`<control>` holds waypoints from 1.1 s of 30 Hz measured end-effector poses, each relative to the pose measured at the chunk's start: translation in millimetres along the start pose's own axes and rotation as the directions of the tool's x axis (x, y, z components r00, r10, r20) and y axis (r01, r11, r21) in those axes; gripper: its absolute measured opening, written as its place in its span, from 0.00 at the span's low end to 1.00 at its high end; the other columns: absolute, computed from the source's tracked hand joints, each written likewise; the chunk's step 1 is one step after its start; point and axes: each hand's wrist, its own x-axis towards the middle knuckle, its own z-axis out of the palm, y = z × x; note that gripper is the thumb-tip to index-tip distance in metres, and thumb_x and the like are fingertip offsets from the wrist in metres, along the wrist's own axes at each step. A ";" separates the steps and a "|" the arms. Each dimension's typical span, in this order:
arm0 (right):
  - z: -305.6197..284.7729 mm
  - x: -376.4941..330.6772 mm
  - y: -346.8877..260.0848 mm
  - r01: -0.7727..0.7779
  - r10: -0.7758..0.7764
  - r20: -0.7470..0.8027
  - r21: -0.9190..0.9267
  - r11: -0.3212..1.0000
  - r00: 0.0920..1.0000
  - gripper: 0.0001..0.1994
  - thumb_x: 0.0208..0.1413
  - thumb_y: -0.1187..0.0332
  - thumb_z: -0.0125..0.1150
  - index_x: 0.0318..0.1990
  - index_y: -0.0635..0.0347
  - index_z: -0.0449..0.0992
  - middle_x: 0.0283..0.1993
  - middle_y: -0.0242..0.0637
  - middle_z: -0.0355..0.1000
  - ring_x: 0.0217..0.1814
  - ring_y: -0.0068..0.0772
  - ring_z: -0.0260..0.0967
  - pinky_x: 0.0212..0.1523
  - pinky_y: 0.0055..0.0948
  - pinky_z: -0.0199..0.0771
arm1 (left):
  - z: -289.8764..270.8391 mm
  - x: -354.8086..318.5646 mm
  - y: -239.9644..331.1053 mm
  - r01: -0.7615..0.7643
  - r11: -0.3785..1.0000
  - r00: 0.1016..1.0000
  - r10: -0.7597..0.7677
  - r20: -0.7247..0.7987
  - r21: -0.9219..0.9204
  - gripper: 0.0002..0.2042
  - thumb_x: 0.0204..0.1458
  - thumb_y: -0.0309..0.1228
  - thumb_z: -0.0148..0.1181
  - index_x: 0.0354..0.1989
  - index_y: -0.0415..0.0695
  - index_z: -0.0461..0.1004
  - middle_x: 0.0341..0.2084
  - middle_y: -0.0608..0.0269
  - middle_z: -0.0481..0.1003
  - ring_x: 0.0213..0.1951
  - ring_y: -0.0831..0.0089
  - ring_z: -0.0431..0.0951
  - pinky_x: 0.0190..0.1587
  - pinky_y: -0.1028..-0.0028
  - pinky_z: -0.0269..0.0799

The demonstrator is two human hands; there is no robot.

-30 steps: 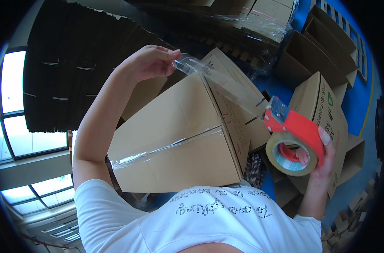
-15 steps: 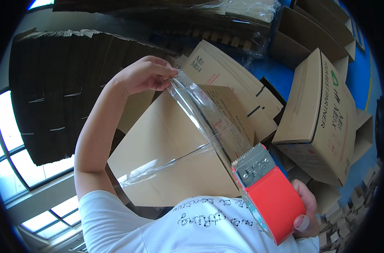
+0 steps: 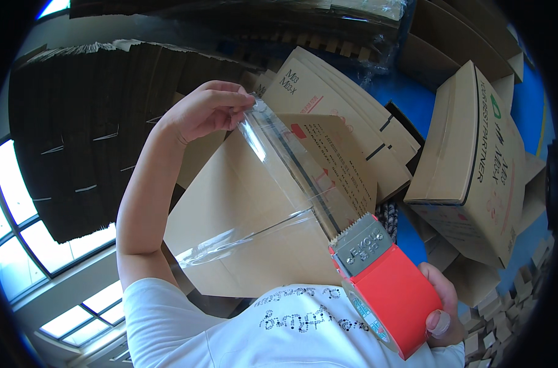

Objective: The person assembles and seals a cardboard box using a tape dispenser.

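A brown cardboard box stands tilted before my chest, with a strip of clear tape across its near face. My left hand pinches the end of another clear packing tape strip at the box's far corner. That strip runs along the box's edge to the toothed metal blade of a red tape dispenser. My right hand is wrapped around the dispenser's lower right side; most of its fingers are hidden behind it. A tape roll shows at the dispenser's left side.
Flattened cartons lie stacked beyond the box. To the right stands a closed carton on blue flooring, with open boxes behind it. A tall dark cardboard stack rises at the left, near bright windows.
The box has turned slightly, so more of its printed face shows. The tape strip now lies closer along the edge. The dispenser has shifted slightly left and down; both hands keep their grip.
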 end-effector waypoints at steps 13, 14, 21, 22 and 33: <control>-12.0 2.9 12.9 0.021 -0.015 0.115 -0.047 0.999 0.993 0.41 0.39 0.35 0.65 0.44 0.69 0.64 0.40 0.42 0.72 0.40 0.27 0.73 0.42 0.25 0.75 | 2.1 -1.4 -2.5 -0.015 1.000 0.999 0.015 -0.051 0.012 0.07 0.56 0.29 0.58 0.32 0.38 0.75 0.25 0.62 0.73 0.26 0.82 0.74 0.33 0.83 0.75; -12.2 4.1 15.9 0.022 -0.017 0.114 -0.047 0.999 0.993 0.41 0.39 0.35 0.65 0.44 0.69 0.64 0.40 0.42 0.72 0.40 0.27 0.73 0.42 0.25 0.75 | 1.9 -1.4 -2.2 -0.016 1.000 0.999 0.017 -0.050 0.012 0.07 0.56 0.29 0.58 0.32 0.38 0.75 0.25 0.62 0.73 0.26 0.82 0.74 0.33 0.83 0.75; -11.4 9.1 26.8 0.115 -0.124 0.146 0.066 0.991 0.981 0.39 0.45 0.42 0.62 0.48 0.73 0.62 0.42 0.53 0.71 0.30 0.39 0.76 0.32 0.32 0.79 | 1.0 -1.3 -4.4 -0.037 0.997 0.999 0.035 -0.025 -0.062 0.07 0.55 0.29 0.59 0.33 0.36 0.74 0.25 0.62 0.73 0.26 0.83 0.74 0.33 0.83 0.75; -10.9 9.2 27.6 0.121 -0.133 0.153 0.083 0.989 0.979 0.38 0.46 0.44 0.61 0.48 0.74 0.61 0.42 0.54 0.71 0.28 0.41 0.76 0.30 0.34 0.80 | 1.6 -1.1 -4.7 -0.043 0.997 0.999 0.042 -0.027 -0.062 0.07 0.55 0.29 0.59 0.33 0.36 0.74 0.25 0.62 0.73 0.26 0.83 0.74 0.33 0.83 0.75; -7.2 6.6 24.5 0.121 -0.126 0.153 0.040 0.992 0.980 0.37 0.48 0.42 0.59 0.48 0.73 0.63 0.42 0.51 0.71 0.33 0.35 0.76 0.35 0.30 0.78 | 5.3 -1.8 -14.5 -0.077 0.995 0.994 0.082 -0.078 0.061 0.07 0.56 0.31 0.58 0.32 0.40 0.75 0.24 0.66 0.72 0.24 0.86 0.70 0.29 0.87 0.71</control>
